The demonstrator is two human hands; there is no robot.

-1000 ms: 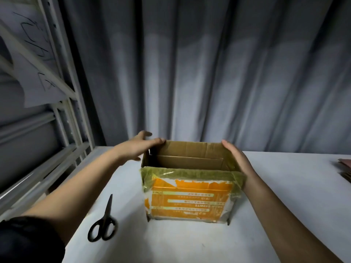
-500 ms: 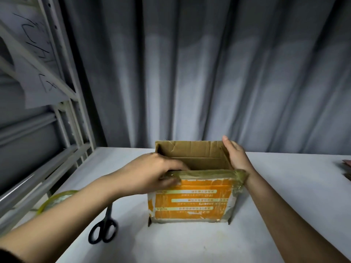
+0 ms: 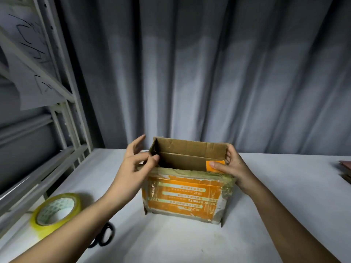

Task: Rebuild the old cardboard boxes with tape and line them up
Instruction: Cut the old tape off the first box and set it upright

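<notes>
An old cardboard box (image 3: 184, 198) stands upright on the white table (image 3: 275, 186), open at the top, with an orange printed front and worn tape along its near rim. My left hand (image 3: 134, 168) is at the box's left top corner, its fingers spread and its thumb and forefinger at the left wall's edge. My right hand (image 3: 229, 168) clasps the right top corner and presses a small orange flap (image 3: 209, 165) inward with its thumb. A roll of yellowish clear tape (image 3: 55, 213) lies at the near left.
Black scissors (image 3: 103, 237) lie on the table under my left forearm, partly hidden. A grey metal shelf frame (image 3: 62, 114) with hanging paper stands at the left. A grey curtain (image 3: 209, 73) hangs behind the table. Dark flat items (image 3: 345, 169) sit at the right edge.
My left hand has lifted from the near rim to the left top corner and spread its fingers. My right thumb has folded the orange flap inward. The view tilted, bringing the tape roll in.
</notes>
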